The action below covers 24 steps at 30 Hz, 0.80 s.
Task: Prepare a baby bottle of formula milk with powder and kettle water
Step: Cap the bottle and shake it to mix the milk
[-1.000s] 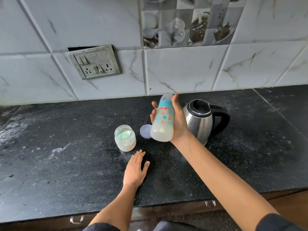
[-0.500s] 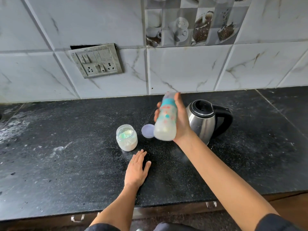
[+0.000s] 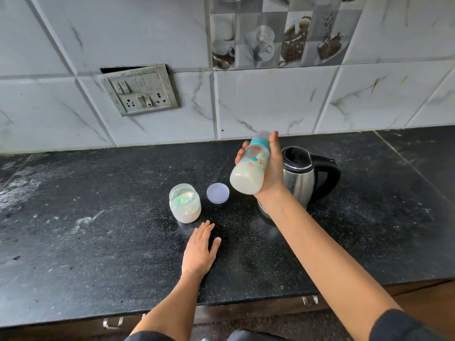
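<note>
My right hand (image 3: 272, 168) grips a capped baby bottle (image 3: 248, 171) with a teal collar, held in the air above the black counter and tilted with its base toward me. White milk fills its lower part. Just behind it stands a steel kettle (image 3: 299, 178) with a black lid and handle. To the left, an open clear jar of white powder (image 3: 185, 203) holds a green scoop. Its pale purple lid (image 3: 218, 192) lies beside it. My left hand (image 3: 200, 249) rests flat on the counter, fingers straight, in front of the jar.
The black stone counter (image 3: 86, 230) is dusted with white powder at the left. A switch and socket plate (image 3: 139, 91) sits on the tiled wall behind. Drawer handles (image 3: 310, 301) show below the counter's front edge.
The bottle in my right hand has tilted further, its base swinging toward me and to the left. My left hand has stayed flat on the counter.
</note>
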Motion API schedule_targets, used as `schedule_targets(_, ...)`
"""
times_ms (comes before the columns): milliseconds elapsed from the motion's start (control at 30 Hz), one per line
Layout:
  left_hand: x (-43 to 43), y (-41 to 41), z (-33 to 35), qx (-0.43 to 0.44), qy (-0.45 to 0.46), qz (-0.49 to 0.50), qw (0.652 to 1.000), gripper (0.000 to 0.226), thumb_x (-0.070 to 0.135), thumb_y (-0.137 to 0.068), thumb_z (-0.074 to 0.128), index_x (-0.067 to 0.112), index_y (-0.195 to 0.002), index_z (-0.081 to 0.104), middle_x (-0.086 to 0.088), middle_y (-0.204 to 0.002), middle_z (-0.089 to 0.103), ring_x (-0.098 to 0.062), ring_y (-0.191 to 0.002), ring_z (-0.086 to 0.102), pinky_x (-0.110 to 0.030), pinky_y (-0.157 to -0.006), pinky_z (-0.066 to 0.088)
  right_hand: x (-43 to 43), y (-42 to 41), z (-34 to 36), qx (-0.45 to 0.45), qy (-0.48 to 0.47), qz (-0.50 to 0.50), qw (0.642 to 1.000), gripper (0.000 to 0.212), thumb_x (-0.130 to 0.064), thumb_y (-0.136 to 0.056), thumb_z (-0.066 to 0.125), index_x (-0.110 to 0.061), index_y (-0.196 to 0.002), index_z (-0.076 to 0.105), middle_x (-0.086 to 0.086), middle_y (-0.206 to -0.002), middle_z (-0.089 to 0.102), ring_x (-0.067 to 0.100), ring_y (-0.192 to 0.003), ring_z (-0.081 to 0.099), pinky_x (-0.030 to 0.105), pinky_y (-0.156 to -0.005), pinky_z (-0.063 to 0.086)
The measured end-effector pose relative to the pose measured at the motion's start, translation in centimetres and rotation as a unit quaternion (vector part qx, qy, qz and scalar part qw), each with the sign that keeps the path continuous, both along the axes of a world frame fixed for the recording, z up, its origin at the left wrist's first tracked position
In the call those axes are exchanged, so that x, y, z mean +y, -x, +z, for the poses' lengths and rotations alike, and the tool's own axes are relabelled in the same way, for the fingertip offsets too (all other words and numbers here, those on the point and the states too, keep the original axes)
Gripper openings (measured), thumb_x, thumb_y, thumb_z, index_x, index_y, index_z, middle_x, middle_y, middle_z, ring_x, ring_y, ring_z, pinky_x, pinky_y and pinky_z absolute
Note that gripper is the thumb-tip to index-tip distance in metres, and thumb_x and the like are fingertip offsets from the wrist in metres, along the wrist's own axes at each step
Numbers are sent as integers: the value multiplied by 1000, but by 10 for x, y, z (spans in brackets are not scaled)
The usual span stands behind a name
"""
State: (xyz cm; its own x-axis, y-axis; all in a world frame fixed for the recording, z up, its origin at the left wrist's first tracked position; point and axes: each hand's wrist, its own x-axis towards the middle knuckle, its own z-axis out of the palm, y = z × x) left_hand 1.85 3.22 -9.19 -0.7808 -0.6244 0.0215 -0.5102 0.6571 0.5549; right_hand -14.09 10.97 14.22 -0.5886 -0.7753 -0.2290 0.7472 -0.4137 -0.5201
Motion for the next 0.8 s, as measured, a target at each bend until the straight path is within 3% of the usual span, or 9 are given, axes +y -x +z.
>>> schedule_targets(133, -1, 0, -1, 3, -3, -3, 1000, 50, 44, -97, 41, 24, -143, 37, 9, -153, 28, -8, -143, 18, -25, -118, 12, 4, -14, -4, 77, -13, 37, 996, 49, -57, -84, 43, -24, -68, 74, 0, -69, 60, 16, -50, 58, 23, -49, 51)
schedule_targets(300, 0, 0, -1, -2, -2, -2, 1000, 51, 46, -97, 40, 25, -143, 36, 9, -154, 27, -8, -143, 18, -25, -118, 12, 2, -3, 5, 23, 20, 0, 1000, 60, -61, -86, 45, -12, -62, 68, 1, -64, 59, 14, -49, 59, 22, -50, 51)
schedule_targets(433, -1, 0, -1, -1, -2, -1, 1000, 51, 46, -97, 40, 25, -143, 36, 9, -154, 27, -8, -143, 18, -25, -118, 12, -1, -9, 8, 94, -7, 9, 996, 40, -57, -78, 48, -22, -85, 66, 2, -69, 59, 17, -50, 59, 25, -49, 51)
schedule_targets(533, 0, 0, -1, -3, -3, -2, 1000, 51, 46, -97, 40, 25, -144, 36, 9, -154, 27, -8, -143, 18, -25, -118, 11, -2, -1, 13, 48, 7, -4, 999, 58, -61, -88, 44, -11, -66, 65, 1, -62, 57, 15, -49, 59, 22, -50, 51)
schedule_targets(600, -1, -1, -1, -2, -5, -1, 1000, 51, 45, -97, 40, 25, -144, 36, 9, -154, 27, -8, -143, 18, -24, -117, 11, -1, -5, 8, 63, 12, 15, 998, 59, -60, -88, 41, -16, -61, 70, 0, -65, 58, 14, -49, 58, 21, -50, 50)
schedule_targets(667, -1, -1, -2, -2, -5, -1, 1000, 51, 46, -97, 41, 25, -143, 36, 9, -154, 28, -8, -143, 18, -24, -117, 11, 0, -14, 5, 95, -4, 25, 995, 52, -59, -81, 42, -24, -59, 73, -1, -67, 59, 14, -49, 58, 22, -50, 50)
schedule_targets(800, -1, 0, -1, -3, -5, -1, 1000, 51, 46, -97, 40, 26, -144, 36, 10, -154, 27, -7, -143, 17, -23, -117, 9, -4, -2, 15, 43, 8, -2, 999, 59, -61, -88, 43, -10, -65, 63, 1, -61, 58, 14, -48, 59, 21, -49, 51)
